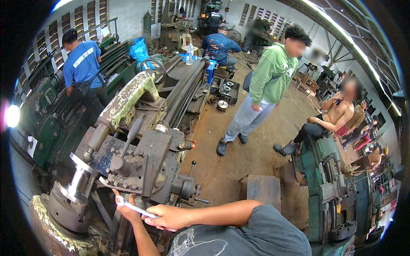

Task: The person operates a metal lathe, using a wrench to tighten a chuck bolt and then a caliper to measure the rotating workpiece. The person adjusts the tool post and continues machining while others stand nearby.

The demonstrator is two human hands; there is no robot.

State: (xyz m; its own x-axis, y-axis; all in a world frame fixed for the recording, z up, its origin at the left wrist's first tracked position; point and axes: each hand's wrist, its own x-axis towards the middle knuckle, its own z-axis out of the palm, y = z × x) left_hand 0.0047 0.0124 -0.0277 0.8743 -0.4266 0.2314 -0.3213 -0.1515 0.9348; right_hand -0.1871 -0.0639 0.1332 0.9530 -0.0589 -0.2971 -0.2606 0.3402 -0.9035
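A slim, pale, straight-edged object (pixel 139 208) slants between my hands, its exact kind not clear from this angle. My right hand (pixel 167 216) is closed around its lower end. Around the upper end are the fingers of my left hand (pixel 124 206), just below the lathe's tool post (pixel 122 164). To the left, a shiny turned metal piece (pixel 77 178) with a round flange sits between the lathe chuck (pixel 68 210) and the tailstock (pixel 130 100). Neither hand touches that piece.
Handwheel levers (pixel 194 193) stick out from the lathe carriage on the right. Beyond them are a wooden box (pixel 262 190) and a standing person in a green hoodie (pixel 273 72). Another person sits on a green machine (pixel 322 170). A person in blue (pixel 83 62) stands at the far left.
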